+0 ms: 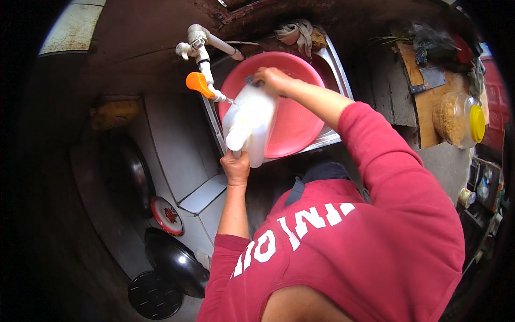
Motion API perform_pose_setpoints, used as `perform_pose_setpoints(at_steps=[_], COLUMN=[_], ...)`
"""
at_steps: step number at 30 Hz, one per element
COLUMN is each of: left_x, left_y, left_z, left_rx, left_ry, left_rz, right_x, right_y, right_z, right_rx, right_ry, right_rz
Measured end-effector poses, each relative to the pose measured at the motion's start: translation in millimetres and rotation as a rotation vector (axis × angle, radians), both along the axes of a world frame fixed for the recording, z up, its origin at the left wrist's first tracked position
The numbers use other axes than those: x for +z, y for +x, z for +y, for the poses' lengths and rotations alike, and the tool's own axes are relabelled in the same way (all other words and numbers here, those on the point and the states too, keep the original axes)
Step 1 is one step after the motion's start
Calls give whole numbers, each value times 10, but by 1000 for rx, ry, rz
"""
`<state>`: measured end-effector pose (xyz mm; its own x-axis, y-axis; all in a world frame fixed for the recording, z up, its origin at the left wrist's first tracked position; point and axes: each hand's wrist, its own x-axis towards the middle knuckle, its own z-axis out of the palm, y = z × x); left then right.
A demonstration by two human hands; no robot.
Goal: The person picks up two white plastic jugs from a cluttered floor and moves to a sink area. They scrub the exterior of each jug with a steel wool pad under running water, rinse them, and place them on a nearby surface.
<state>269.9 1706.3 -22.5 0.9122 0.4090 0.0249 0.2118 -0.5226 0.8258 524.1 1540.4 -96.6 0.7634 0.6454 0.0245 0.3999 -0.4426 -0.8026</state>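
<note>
A white translucent plastic jug is tilted over a pink plastic basin. My left hand grips it near the white capped neck, at the end closest to me. Against the jug's far end, my right hand presses a dark grey scrubbing pad, mostly covered by the fingers. The basin sits in a stainless steel sink. Just left of the jug is the spout of a white plastic tap with an orange lever; water seems to come from it.
White pipework rises behind the tap. A grey rag hangs at the sink's back edge. On the right, a wooden board bears a cleaver and a yellow-lidded jar. Black pans and a red-rimmed plate stand on the left.
</note>
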Motion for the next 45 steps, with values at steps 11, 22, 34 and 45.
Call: perform_pose_setpoints(at_steps=[11, 22, 34, 45], left_x=[76, 356, 457, 622], left_y=[37, -61, 284, 321], left_z=[163, -53, 84, 188], left_rx=[-143, -408, -615, -666], left_ry=[200, 494, 636, 671], left_rz=[37, -94, 205, 119], right_x=[1069, -607, 1054, -536], right_y=[-743, 197, -782, -11], right_z=[148, -369, -93, -335], right_rx=[394, -219, 551, -167], right_ry=[539, -266, 463, -193], right_rz=[106, 291, -217, 331])
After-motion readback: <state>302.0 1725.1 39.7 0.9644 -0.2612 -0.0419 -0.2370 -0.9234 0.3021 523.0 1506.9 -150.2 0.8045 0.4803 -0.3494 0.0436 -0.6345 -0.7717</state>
